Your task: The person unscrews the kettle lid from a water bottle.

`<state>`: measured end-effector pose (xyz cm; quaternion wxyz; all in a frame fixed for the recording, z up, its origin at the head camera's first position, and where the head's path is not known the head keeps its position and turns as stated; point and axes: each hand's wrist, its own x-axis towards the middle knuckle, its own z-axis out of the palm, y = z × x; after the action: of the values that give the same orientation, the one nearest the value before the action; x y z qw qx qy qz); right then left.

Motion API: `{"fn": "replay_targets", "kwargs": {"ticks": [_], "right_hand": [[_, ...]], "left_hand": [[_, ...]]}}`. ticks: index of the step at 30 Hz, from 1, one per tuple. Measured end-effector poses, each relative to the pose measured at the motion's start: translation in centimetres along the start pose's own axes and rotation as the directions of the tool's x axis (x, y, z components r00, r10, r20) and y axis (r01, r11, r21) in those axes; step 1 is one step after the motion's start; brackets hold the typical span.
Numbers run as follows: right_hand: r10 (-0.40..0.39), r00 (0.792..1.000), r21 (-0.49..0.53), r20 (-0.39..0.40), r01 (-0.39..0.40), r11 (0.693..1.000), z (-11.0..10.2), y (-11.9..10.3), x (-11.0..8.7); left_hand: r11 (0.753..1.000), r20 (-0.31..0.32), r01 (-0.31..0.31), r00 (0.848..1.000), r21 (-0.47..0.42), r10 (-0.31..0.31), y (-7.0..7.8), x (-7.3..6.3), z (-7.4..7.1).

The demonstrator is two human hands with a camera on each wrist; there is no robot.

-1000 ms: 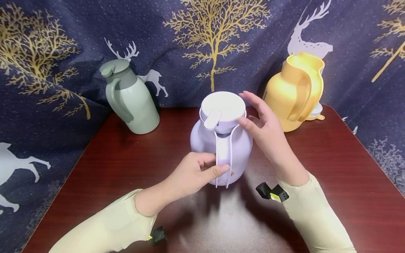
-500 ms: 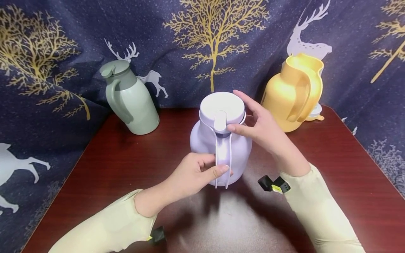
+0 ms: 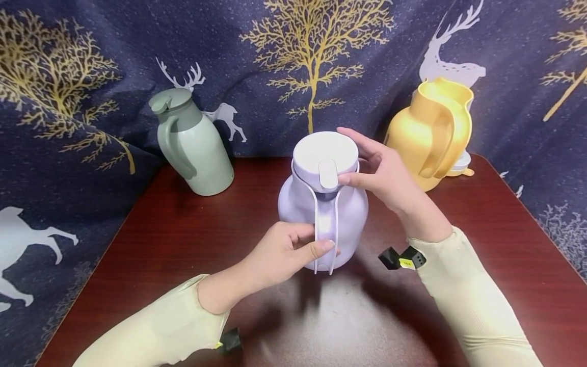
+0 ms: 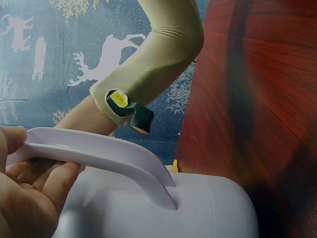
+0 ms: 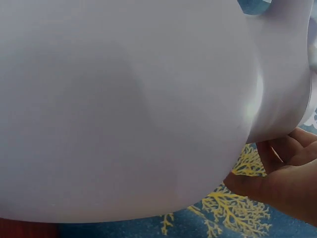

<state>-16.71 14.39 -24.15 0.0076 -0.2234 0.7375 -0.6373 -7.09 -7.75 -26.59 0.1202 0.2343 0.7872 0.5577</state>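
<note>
While the patterned navy cloth fills the backdrop, the dark red counter spreads out below it, and the lilac jug is upright near the centre of the dial. Out at two o'clock from it, the yellow jug, uncovered; over at ten, the green jug, capped. Now to the hands! It's the left hand, in from eight o'clock: fingers and thumb grip the lilac jug's handle at six o'clock, and that hold stays put through the last second. And the right hand, in from four: thumb and fingers grip the edge of the white lid on the jug, thumb near five, a fingertip up near one. At four o'clock from the yellow jug sits a white-and-yellow piece, partly hidden. And the news comes from the smallest part: the lever on the lid, pointing to seven a second ago, swings round to six and now lies in line with the handle! That looks like the twist bringing the two together, the left hand apparently steadying the jug; whether the lid is fully seated, these views can't settle.
</note>
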Motion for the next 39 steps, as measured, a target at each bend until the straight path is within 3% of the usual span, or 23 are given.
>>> {"fn": "replay_targets", "kwargs": {"ticks": [18,28,39], "right_hand": [[0.003,0.998,0.07,-0.058,0.001,0.998,0.4,-0.7,-0.1],[-0.008,0.995,0.162,-0.104,0.025,0.986,0.9,-1.0,0.2],[-0.004,0.994,0.19,-0.111,0.025,0.982,1.1,-1.6,0.1]], "left_hand": [[1.0,-0.01,0.001,1.0,-0.006,-0.001,-0.1,-0.1,0.0],[1.0,-0.008,0.004,1.0,-0.001,-0.004,-0.1,-0.1,-0.2],[1.0,-0.005,-0.003,1.0,-0.003,0.003,-0.2,0.0,-0.1]]}}
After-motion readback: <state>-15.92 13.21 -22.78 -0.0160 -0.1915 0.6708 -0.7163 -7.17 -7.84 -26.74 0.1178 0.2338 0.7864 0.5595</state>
